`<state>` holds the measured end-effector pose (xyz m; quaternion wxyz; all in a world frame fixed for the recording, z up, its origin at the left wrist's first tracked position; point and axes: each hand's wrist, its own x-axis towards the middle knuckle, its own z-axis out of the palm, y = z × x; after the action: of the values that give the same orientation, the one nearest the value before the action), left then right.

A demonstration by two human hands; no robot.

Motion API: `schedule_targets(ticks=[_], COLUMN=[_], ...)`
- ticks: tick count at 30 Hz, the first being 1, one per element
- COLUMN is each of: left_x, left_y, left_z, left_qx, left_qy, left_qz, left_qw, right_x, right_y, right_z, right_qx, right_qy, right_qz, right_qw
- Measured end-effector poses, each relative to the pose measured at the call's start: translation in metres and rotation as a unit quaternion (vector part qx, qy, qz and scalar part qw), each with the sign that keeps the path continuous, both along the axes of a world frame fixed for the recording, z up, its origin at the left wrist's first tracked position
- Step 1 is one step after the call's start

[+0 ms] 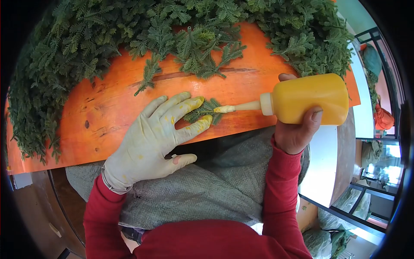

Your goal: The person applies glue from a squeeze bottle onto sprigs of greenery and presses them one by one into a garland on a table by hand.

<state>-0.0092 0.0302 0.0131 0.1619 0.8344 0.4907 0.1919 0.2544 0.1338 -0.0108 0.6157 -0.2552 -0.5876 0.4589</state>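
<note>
Bottle [310, 97]: smooth, rounded yellow plastic with a pale collar, tipped nearly level and gripped in my bare right hand [295, 136], thumb across its near side.
Nozzle [248, 106]: long, cream-coloured and tapering; from my feed its yellow-smeared tip meets the stem end of the sprig.
Sprig [210, 105]: small, green and feathery with flat needles, lying on the table near its close edge, partly under my fingertips.
Left hand [144, 138]: in a thin, wrinkled off-white glove spotted yellow, fingers spread and reaching over the sprig, thumb apart; whether they pin or pinch it, I cannot tell.
Contact: I judge this to be tip work at the stem; it calls for a calm left hand and fine, light control of the nozzle.
Table [108, 112]: bright orange, wood-grained, with dark knots and a streak.
Foliage [172, 26]: dense, spiky green heap along the far side, one loose small branch [148, 73] just beside it.
Cloth [185, 194]: coarse grey weave, creased, below the table edge between my red sleeves [280, 185].
</note>
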Motion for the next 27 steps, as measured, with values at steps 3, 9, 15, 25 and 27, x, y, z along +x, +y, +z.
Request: schedule_targets(ticks=[3, 9, 15, 25, 27], left_x=[0.000, 0.001, 0.001, 0.002, 0.002], left_y=[0.000, 0.000, -0.001, -0.001, -0.001], left_z=[0.001, 0.002, -0.001, 0.000, 0.000], left_qx=[-0.004, -0.009, -0.005, 0.000, 0.001], left_qy=[0.002, 0.007, 0.009, 0.018, 0.020], left_qz=[0.002, 0.004, 0.005, 0.013, 0.011], left_qw=[1.000, 1.000, 1.000, 1.000, 1.000], right_x=[0.002, -0.001, 0.001, 0.012, 0.011], right_y=[0.002, -0.002, 0.000, 0.003, 0.002], right_z=[0.001, 0.004, 0.003, 0.005, 0.006], right_qx=[-0.001, -0.012, -0.005, 0.019, 0.021], right_qy=[-0.003, 0.010, -0.018, -0.039, -0.026], right_qz=[-0.009, 0.017, 0.022, -0.011, -0.010], right_qw=[1.000, 1.000, 1.000, 0.999, 0.999])
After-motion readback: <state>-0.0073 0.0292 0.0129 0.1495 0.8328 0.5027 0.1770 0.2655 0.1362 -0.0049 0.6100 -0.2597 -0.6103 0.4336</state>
